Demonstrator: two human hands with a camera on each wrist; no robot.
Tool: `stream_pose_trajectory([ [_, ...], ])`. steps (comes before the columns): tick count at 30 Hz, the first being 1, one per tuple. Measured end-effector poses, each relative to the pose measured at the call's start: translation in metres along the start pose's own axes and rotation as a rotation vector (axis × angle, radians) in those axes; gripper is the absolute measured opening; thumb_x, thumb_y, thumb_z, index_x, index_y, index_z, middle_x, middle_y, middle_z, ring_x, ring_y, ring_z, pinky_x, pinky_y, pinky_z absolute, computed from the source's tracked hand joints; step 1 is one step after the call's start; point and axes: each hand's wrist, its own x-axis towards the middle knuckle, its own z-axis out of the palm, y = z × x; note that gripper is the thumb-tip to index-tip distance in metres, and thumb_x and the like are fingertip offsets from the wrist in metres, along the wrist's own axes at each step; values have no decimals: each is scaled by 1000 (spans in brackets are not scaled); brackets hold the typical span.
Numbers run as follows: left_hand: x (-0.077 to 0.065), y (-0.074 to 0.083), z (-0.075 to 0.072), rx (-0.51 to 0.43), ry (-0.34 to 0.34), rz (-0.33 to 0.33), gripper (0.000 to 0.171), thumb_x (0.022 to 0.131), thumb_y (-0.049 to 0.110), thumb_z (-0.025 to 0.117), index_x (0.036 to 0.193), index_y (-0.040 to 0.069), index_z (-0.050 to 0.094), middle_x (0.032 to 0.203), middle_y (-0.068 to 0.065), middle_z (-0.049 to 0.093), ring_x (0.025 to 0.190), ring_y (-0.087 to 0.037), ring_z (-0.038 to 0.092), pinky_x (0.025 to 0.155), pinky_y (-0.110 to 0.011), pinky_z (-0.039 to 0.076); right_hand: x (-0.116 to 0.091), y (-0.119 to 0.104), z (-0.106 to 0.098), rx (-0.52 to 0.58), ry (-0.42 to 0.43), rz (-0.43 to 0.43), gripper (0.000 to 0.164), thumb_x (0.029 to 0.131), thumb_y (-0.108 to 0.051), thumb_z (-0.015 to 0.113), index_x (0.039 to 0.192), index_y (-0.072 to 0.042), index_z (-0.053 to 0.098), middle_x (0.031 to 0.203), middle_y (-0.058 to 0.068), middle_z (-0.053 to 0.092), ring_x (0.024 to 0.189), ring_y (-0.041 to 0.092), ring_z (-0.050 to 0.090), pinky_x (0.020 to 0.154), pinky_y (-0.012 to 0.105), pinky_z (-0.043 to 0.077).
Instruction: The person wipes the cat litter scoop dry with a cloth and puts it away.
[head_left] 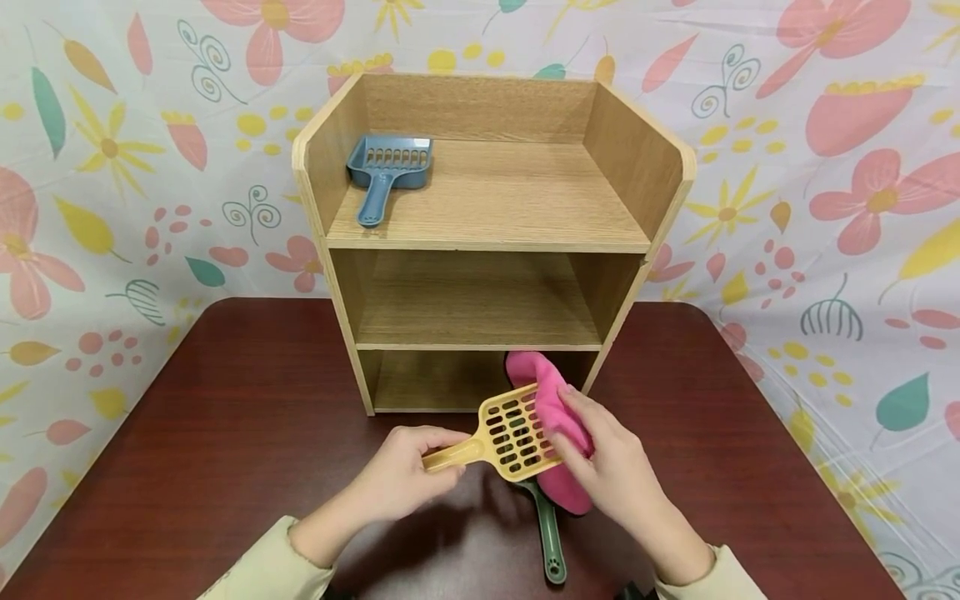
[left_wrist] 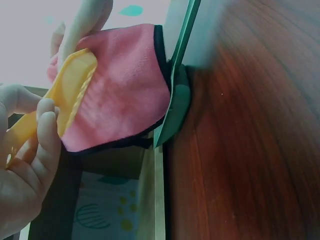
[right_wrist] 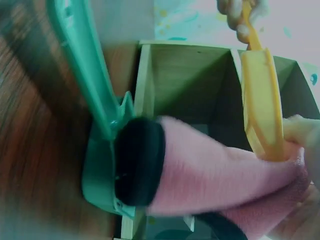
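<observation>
My left hand [head_left: 408, 471] grips the handle of a yellow slotted litter scoop [head_left: 517, 433], raised over the table. A pink cloth [head_left: 555, 408] with dark edging is bunched in my right hand [head_left: 611, 454], whose fingers pinch it against the scoop's right edge. The cloth's lower part hangs down beside the scoop. Below them on the table lies a green litter scoop [head_left: 550, 533], its handle towards me and its head mostly hidden by the cloth and the yellow scoop. In the right wrist view the cloth's dark edge overlaps the green scoop [right_wrist: 100, 175].
A wooden shelf unit [head_left: 480, 246] with three levels stands at the back of the dark red table [head_left: 225, 467]. On its top level, at the left, sits a blue litter scoop [head_left: 390, 171]. Behind hangs a flower-patterned backdrop [head_left: 480, 37].
</observation>
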Motion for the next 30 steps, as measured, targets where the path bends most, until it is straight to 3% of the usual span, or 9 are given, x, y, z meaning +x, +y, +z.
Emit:
stream_pose_trajectory([
  [7, 0, 0, -5, -80, -92, -149, 31, 81, 3, 63, 112, 1, 67, 57, -5, 59, 43, -8, 52, 37, -27, 46, 4, 2, -3, -3, 193, -17, 17, 90, -10, 62, 104, -1, 63, 85, 7, 68, 68, 12, 60, 61, 28, 49],
  [9, 1, 0, -5, -84, -110, -152, 31, 81, 2, 63, 112, 1, 67, 58, -7, 60, 44, -10, 54, 38, -30, 48, 7, 1, -4, 26, 261, -62, 23, 96, -19, 55, 105, 1, 63, 86, 10, 68, 71, 15, 61, 69, 23, 51],
  [12, 2, -2, -6, -113, -122, -142, 30, 81, 2, 63, 111, 0, 67, 60, -12, 62, 45, -14, 56, 39, -34, 50, 9, -2, -2, 84, 334, -251, 35, 99, -26, 48, 103, 5, 65, 94, 14, 70, 82, 23, 65, 86, 20, 49],
  [15, 3, -3, -6, -145, -114, -132, 30, 81, 2, 63, 111, 0, 67, 60, -15, 62, 46, -14, 56, 40, -35, 50, 6, -8, -1, 126, 191, -418, 36, 99, -30, 49, 104, 0, 68, 106, 14, 69, 100, 28, 63, 104, 26, 39],
  [17, 4, -3, -5, -159, -102, -131, 30, 81, 1, 63, 111, -1, 67, 60, -15, 62, 46, -12, 55, 41, -36, 51, 1, -11, -2, 149, 24, -432, 32, 97, -32, 51, 104, -6, 69, 111, 11, 68, 110, 27, 59, 110, 29, 32],
  [21, 3, -3, -3, -186, -100, -128, 30, 81, 0, 62, 111, -1, 67, 59, -12, 61, 47, -11, 55, 43, -43, 52, -5, -9, -3, 166, -147, -208, 29, 88, -29, 66, 109, -10, 67, 127, 12, 60, 126, 33, 44, 112, 41, 24],
  [25, 1, -4, 1, -201, -98, -88, 29, 81, 0, 63, 110, 0, 67, 58, -8, 60, 45, -8, 53, 40, -36, 51, 0, -4, 0, 228, -216, 134, 80, 75, -27, 79, 143, -13, 39, 149, 15, 34, 136, 35, 30, 105, 54, 29],
  [27, 1, -4, 4, -191, -91, -47, 29, 80, 0, 64, 109, 0, 68, 60, -8, 61, 44, -5, 51, 38, -30, 49, 2, -2, 0, 258, -272, 272, 99, 73, -31, 81, 151, -19, 21, 152, 14, 30, 135, 32, 35, 102, 53, 34],
  [30, 2, -4, 9, -126, -67, 48, 30, 78, 0, 66, 108, 2, 70, 70, -8, 66, 47, 0, 51, 39, -23, 47, 2, 1, 2, 280, -289, 367, 104, 71, -31, 83, 151, -23, 17, 142, 15, 46, 120, 29, 53, 94, 50, 44],
])
